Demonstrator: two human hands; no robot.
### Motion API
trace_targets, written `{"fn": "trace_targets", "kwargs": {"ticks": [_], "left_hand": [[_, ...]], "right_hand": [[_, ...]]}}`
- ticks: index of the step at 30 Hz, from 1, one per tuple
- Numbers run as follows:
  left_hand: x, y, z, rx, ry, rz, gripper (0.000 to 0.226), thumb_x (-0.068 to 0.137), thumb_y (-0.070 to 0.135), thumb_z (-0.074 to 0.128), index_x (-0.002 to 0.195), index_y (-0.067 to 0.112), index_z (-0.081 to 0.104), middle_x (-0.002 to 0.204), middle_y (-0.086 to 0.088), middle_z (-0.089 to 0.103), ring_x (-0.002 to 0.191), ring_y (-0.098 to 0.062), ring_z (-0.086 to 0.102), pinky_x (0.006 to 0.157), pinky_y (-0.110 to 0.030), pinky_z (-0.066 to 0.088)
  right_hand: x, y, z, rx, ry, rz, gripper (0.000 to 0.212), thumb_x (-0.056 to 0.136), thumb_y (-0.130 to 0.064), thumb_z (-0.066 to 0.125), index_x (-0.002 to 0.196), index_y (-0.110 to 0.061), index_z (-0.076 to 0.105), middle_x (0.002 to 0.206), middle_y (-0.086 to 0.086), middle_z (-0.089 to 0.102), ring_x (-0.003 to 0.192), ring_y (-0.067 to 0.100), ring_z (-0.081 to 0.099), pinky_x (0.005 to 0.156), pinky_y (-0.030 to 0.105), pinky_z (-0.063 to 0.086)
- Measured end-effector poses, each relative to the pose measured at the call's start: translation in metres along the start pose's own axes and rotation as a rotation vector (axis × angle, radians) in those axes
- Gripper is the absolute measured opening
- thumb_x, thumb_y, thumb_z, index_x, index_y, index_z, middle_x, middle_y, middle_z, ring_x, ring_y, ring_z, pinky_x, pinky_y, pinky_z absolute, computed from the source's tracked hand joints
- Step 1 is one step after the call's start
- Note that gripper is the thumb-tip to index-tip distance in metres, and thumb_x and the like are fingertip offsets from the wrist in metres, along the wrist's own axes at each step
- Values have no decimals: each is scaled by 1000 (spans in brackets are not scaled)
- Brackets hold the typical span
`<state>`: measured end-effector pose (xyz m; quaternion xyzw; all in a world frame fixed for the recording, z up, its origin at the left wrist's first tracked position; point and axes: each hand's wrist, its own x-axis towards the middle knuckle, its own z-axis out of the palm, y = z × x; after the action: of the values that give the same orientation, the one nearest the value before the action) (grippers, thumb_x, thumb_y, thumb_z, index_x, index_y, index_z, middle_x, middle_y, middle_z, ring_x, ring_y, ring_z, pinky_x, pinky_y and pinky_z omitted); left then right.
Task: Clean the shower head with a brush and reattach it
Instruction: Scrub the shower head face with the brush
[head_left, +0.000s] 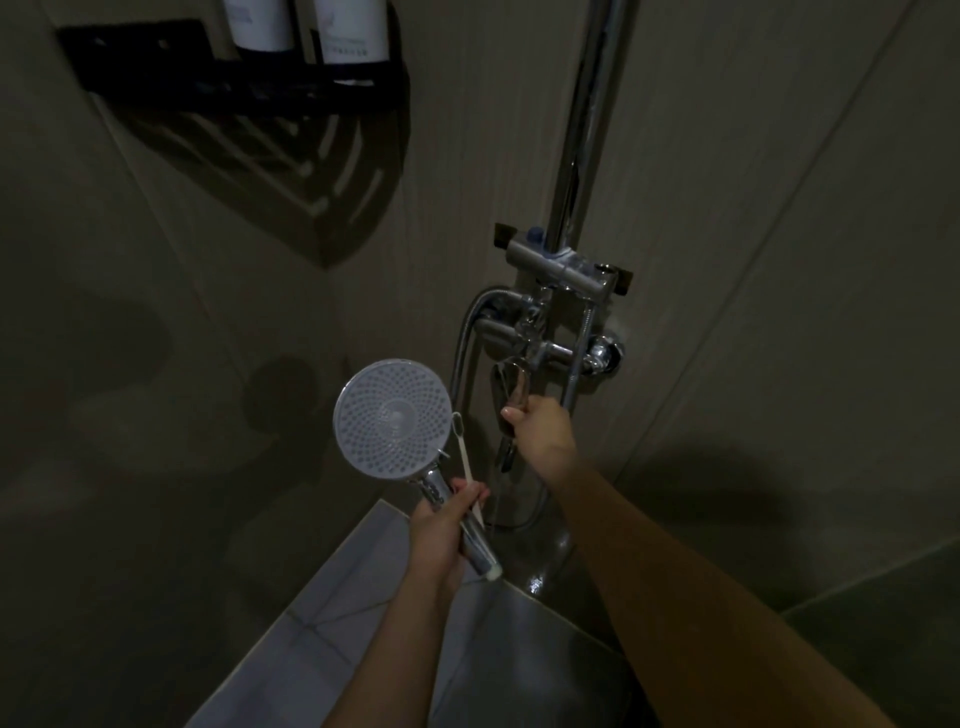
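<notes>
Nearest, the left hand (445, 525) is curled round the chrome handle of the shower head (393, 419), pinning a slim brush (466, 457) alongside (both light, rigid, likely slippery). The right hand (543, 427) grips the tap lever (511, 387) beyond.

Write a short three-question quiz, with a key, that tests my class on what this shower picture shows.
1. True or false: the shower head is still joined to its hose.
2. Which of the hands holds both the shower head and the brush? A) left hand B) right hand C) neither
3. Fill in: the right hand reaches for the ______ under the mixer valve.

Key:
1. False: the handle's lower end is bare, with no hose on it.
2. A: its fingers grip the handle, with the brush pinched alongside.
3. Faucet lever; it grips or touches it, but the dim light hides how firmly.
</notes>
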<state>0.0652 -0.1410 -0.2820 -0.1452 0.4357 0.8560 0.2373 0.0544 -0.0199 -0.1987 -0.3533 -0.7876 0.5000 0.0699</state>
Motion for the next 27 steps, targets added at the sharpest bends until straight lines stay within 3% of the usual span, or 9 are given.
{"fn": "trace_targets", "kwargs": {"ticks": [4, 7, 10, 13, 16, 19, 23, 25, 27], "left_hand": [[1, -1, -6, 26, 9, -30, 21, 84, -9, 56, 74, 9, 53, 56, -1, 65, 57, -11, 67, 62, -20, 57], [4, -3, -9, 28, 5, -38, 21, 84, -9, 56, 74, 9, 54, 57, -2, 66, 57, -11, 67, 60, -21, 57], [5, -2, -11, 37, -3, -64, 16, 82, -6, 60, 77, 9, 58, 70, -10, 66, 60, -15, 67, 62, -26, 58], [6, 0, -11, 65, 15, -64, 12, 83, -4, 59, 85, 8, 61, 73, -13, 66, 57, -17, 67, 54, -26, 57], [5, -5, -16, 141, 34, -61, 13, 83, -3, 60, 89, 8, 62, 78, -13, 66, 59, -16, 67, 54, -24, 56], [8, -12, -23, 125, 32, -85, 12, 83, -1, 61, 95, 3, 62, 92, -19, 66, 75, -24, 67, 68, -31, 58], [12, -19, -30, 81, 89, -72, 11, 83, -3, 61, 87, 7, 58, 89, -18, 66, 73, -22, 66, 74, -32, 55], [12, -18, -35, 75, 110, -69, 16, 85, -4, 58, 80, 11, 55, 66, -3, 68, 56, -10, 65, 57, -22, 56], [13, -15, -41, 92, 131, -60, 19, 87, -3, 56, 79, 14, 55, 52, 8, 64, 48, -2, 62, 50, -17, 52]], "right_hand": [[-1, 17, 10, 195, -5, 63, 8, 92, -15, 55, 90, -12, 61, 85, 6, 60, 83, 23, 62, 81, 36, 52], [-10, 34, 21, 270, -141, 224, 22, 92, -23, 56, 73, -13, 52, 69, 6, 54, 55, 15, 50, 50, 22, 43], [-24, 39, 33, 329, -405, 325, 20, 97, -24, 47, 85, -10, 54, 73, 4, 56, 45, 4, 57, 43, 14, 43], [-27, 42, 40, 336, -475, 246, 25, 95, -13, 50, 112, 3, 59, 76, 3, 59, 42, -2, 57, 38, 8, 42], [-22, 47, 49, 263, -435, 191, 18, 92, -3, 52, 98, 11, 62, 69, 10, 55, 34, -2, 54, 34, 10, 40], [-16, 56, 57, 278, -262, 196, 31, 95, 1, 45, 66, -3, 55, 58, 11, 58, 38, 5, 60, 41, 15, 49], [-15, 64, 62, 354, -210, 232, 29, 96, -9, 43, 68, -10, 52, 37, -5, 56, 34, -1, 51, 42, 13, 46], [-12, 70, 65, 204, -216, 196, 21, 94, -14, 48, 82, -6, 64, 48, -4, 61, 43, -5, 56, 55, 18, 46], [-12, 77, 64, -72, -293, 145, 25, 95, -15, 49, 107, 0, 65, 91, 11, 70, 86, 3, 67, 76, 22, 45]]}}
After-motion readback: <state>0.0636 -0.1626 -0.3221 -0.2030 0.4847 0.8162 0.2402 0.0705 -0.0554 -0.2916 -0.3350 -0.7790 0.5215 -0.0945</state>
